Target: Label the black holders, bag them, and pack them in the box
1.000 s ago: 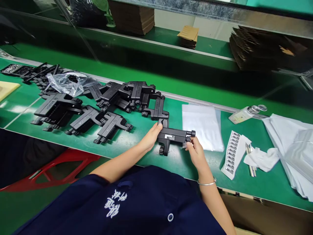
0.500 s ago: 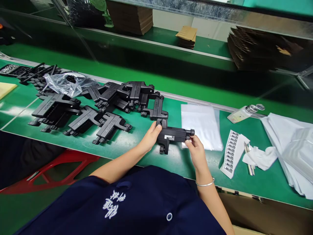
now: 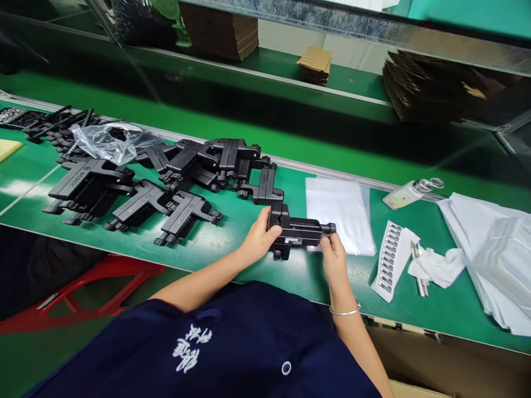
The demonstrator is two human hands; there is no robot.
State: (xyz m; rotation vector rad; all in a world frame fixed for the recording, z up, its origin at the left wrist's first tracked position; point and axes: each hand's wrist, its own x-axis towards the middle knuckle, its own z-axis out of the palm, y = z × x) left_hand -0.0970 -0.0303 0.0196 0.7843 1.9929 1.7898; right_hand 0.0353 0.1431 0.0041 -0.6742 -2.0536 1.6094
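Note:
Between both hands, above the front of the bench, is a black plastic clamp-like bracket [image 3: 307, 233] with knobs and a small white label on its side. My left hand [image 3: 258, 239] is closed on its left end, thumb on top near the upright jaw. My right hand [image 3: 334, 258] pinches a knob at the right end. Just behind the held piece lies a similar bracket [image 3: 265, 185] marked BOSCH. More such brackets [image 3: 182, 215] lie to the left, some piled on each other. A stack of clear plastic bags [image 3: 338, 210] lies behind my right hand.
A label sheet [image 3: 389, 260], pens [image 3: 420, 271] and crumpled tissue [image 3: 440, 266] lie right of my hands. Beyond are a small bottle [image 3: 409, 193] and white packing sheets [image 3: 468, 237]. A plastic bag [image 3: 120, 141] is at far left; a shelf with cardboard [image 3: 224, 33] runs behind.
The bracket has turned in my hands, so its upper face and upright jaw show more. Both hands keep their hold on it. The view has shifted slightly.

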